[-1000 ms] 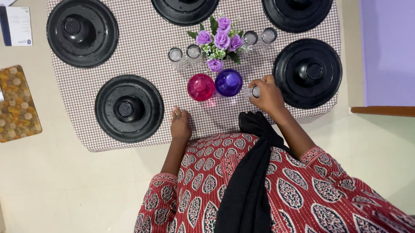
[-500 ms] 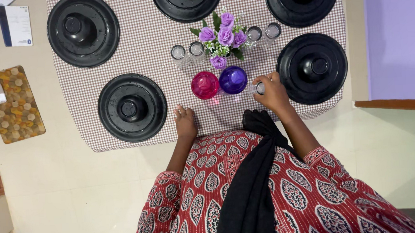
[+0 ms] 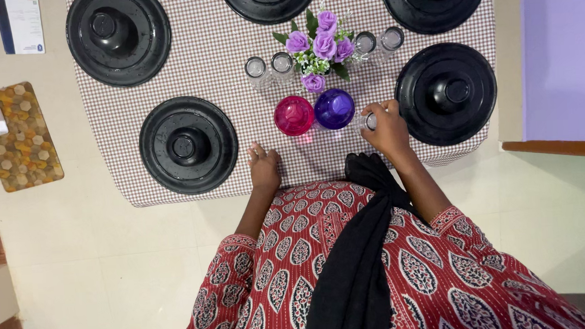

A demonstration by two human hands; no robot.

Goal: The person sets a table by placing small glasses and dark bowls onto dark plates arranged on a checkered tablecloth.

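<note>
Your right hand [image 3: 387, 129] grips a small clear glass [image 3: 369, 121] between the purple tumbler [image 3: 334, 108] and a black plate [image 3: 446, 94], near the table's near edge; left hand [image 3: 264, 167] rests flat, fingers loosely together. Neither has moved.

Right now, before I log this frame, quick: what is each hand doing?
Left hand: open, resting flat on the checked tablecloth, holding nothing.
Right hand: closed around a small clear glass.

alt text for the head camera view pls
Seen from above, a person's right hand grips a small clear glass beside purple and pink tumblers, while the left hand rests on the checked tablecloth among black plates.
</note>
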